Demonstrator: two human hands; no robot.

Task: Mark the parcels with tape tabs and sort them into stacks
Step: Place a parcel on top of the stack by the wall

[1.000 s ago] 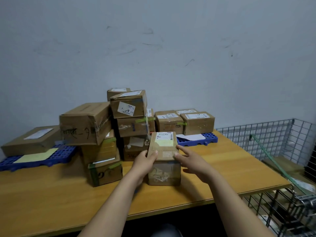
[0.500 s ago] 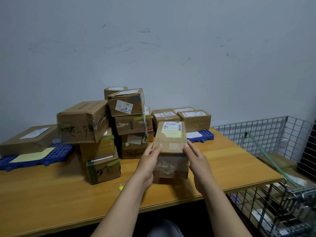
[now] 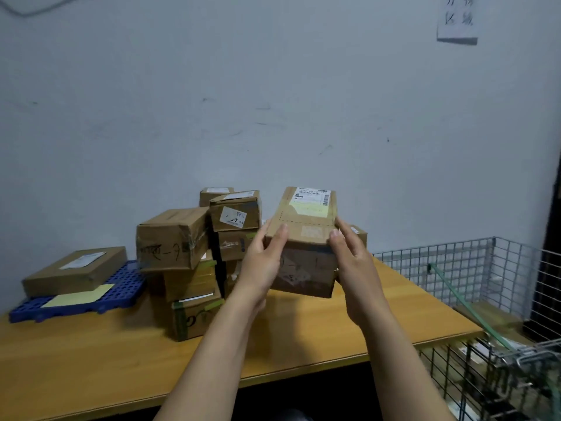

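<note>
A scuffed pale grey wall (image 3: 273, 86), a white paper notice (image 3: 457, 21) high on it, backs an orange-brown wooden table (image 3: 91, 366) with a grey wire-mesh cage (image 3: 461, 268) beside it.

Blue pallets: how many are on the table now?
1: the blue pallet at the table's left end, under a flat parcel and a yellow sheet. Another may be hidden behind the parcel pile or the held parcel.

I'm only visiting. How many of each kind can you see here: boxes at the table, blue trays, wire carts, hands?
Boxes at the table: 10 showing, counting the held box; more may be hidden
Blue trays: 1
Wire carts: 1
Hands: 2, left hand and right hand
Total: 14
</note>
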